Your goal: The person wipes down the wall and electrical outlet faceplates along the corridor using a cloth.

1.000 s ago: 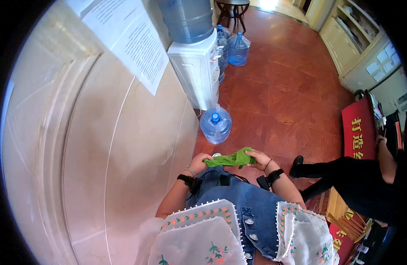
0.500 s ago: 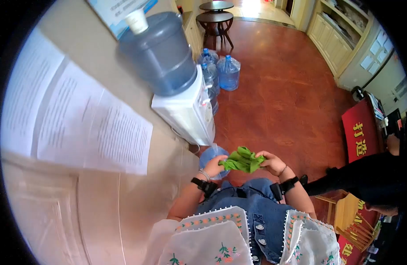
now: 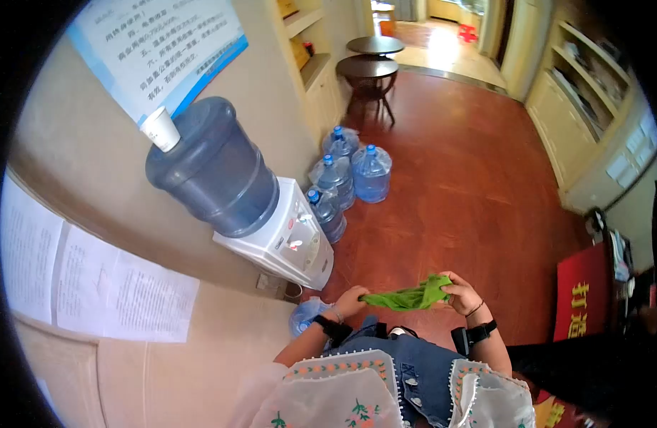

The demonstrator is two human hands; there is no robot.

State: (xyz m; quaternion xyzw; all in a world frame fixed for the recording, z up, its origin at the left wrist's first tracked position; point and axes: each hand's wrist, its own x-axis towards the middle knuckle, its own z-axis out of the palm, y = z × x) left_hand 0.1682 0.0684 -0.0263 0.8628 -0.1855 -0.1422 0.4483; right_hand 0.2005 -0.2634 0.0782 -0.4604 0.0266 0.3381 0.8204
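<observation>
A green cloth [image 3: 407,296] is stretched between my two hands, in front of my denim clothing. My left hand [image 3: 350,302] grips its left end with closed fingers. The right end is pinched in my right hand [image 3: 462,292], with the thumb and fingers around the fabric. Just left of my left hand stands a water jug [image 3: 304,315] on the floor, partly hidden by my arm. A white water dispenser [image 3: 289,239] with a large bottle [image 3: 218,167] on top stands beyond it, by the wall.
A paper cup [image 3: 160,129] sits on the dispenser bottle. Several blue jugs [image 3: 372,173] stand beyond the dispenser. Round dark tables [image 3: 367,67] are farther back. At the right are a red banner [image 3: 580,292] and a person's dark clothing [image 3: 585,367]. Papers [image 3: 121,285] hang on the left wall.
The view has shifted, bringing more of the dispenser, jugs and tables into sight. The green cloth was bunched half a second ago and is now drawn out lengthwise between my hands.
</observation>
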